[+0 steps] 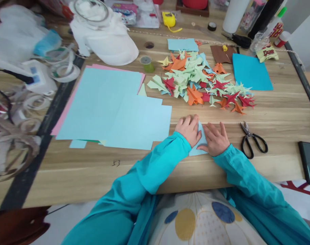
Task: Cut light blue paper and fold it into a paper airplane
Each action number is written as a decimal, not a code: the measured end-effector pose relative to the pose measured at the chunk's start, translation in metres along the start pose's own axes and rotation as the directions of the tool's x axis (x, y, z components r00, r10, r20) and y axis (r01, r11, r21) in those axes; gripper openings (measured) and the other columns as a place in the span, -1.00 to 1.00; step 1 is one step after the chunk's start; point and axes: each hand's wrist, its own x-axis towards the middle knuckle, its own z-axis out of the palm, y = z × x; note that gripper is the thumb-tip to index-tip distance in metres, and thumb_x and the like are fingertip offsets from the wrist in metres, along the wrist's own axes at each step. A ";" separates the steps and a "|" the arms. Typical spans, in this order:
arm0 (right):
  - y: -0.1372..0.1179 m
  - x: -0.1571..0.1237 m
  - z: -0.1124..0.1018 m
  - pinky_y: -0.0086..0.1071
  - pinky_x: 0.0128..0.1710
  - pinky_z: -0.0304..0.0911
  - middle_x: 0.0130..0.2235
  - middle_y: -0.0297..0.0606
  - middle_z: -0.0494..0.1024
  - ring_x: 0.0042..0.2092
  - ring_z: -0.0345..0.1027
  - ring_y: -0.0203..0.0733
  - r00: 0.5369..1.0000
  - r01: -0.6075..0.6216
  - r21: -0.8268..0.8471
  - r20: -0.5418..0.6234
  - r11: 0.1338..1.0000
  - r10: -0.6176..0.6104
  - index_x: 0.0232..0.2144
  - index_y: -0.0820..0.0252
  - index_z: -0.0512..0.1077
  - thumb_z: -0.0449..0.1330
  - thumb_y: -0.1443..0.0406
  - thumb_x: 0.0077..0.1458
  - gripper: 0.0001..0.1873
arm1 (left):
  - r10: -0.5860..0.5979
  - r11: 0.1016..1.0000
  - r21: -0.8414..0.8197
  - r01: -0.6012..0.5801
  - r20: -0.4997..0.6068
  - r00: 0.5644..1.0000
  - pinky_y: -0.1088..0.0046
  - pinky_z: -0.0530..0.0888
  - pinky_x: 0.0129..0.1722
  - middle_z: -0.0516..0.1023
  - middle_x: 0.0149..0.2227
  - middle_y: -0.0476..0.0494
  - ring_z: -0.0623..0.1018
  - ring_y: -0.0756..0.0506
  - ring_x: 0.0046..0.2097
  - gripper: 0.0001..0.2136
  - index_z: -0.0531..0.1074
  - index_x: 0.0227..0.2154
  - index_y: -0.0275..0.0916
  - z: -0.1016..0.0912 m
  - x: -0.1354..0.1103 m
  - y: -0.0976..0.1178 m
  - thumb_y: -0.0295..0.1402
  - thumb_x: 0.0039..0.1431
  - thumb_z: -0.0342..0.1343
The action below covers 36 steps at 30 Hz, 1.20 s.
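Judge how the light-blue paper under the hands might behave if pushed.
The paper is probably light, as it looks small and thin. Lying on a smooth-looking table, it would likely slide easily without the left hand and right hand on it.

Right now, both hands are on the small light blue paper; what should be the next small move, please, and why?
Perhaps hold the light blue paper down with the left hand and smooth its right side with the right hand: the two hands rest on it from opposite sides.
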 end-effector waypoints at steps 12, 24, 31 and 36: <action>-0.004 0.003 -0.001 0.11 0.22 -0.62 0.00 -0.05 0.45 0.11 0.14 0.14 0.999 -0.008 0.011 0.039 1.000 0.008 -0.23 0.32 0.52 -0.09 -0.12 0.09 -0.32 | 0.037 0.999 -0.015 -0.038 -0.072 0.997 0.11 0.25 0.02 0.24 0.17 -0.30 0.29 -0.27 0.12 -0.61 0.37 0.00 -0.41 0.006 -0.006 0.014 -0.34 0.24 -0.20; -0.007 -0.002 -0.002 0.19 0.19 -0.53 0.06 -0.04 0.39 0.14 0.09 0.18 0.995 -0.053 0.034 0.089 0.998 0.050 -0.13 0.29 0.48 -0.10 -0.11 0.11 -0.34 | -0.079 0.996 -0.053 0.074 -0.104 0.991 0.06 0.26 -0.02 0.14 0.22 -0.37 0.27 -0.32 0.13 -0.54 0.29 0.06 -0.41 0.008 -0.010 0.014 -0.22 0.21 -0.17; -0.003 -0.002 -0.008 0.18 0.18 -0.50 0.07 -0.08 0.39 0.17 0.04 0.17 0.993 -0.087 0.001 0.086 0.996 0.087 -0.04 0.26 0.41 -0.16 -0.13 0.11 -0.30 | -0.107 0.991 -0.094 0.098 -0.102 0.989 0.10 0.34 -0.11 0.38 0.07 -0.31 0.35 -0.31 0.03 -0.64 0.42 -0.07 -0.34 0.011 -0.014 0.014 -0.29 0.22 -0.15; 0.007 0.006 -0.007 0.19 0.17 -0.46 0.12 -0.06 0.32 0.19 -0.01 0.18 0.990 -0.051 -0.015 0.133 0.999 0.053 0.02 0.27 0.35 -0.21 -0.15 0.10 -0.25 | -0.079 0.988 -0.139 0.065 -0.097 0.992 0.06 0.33 -0.10 0.37 0.06 -0.36 0.34 -0.32 0.02 -0.65 0.41 -0.05 -0.36 0.012 -0.012 0.012 -0.30 0.21 -0.12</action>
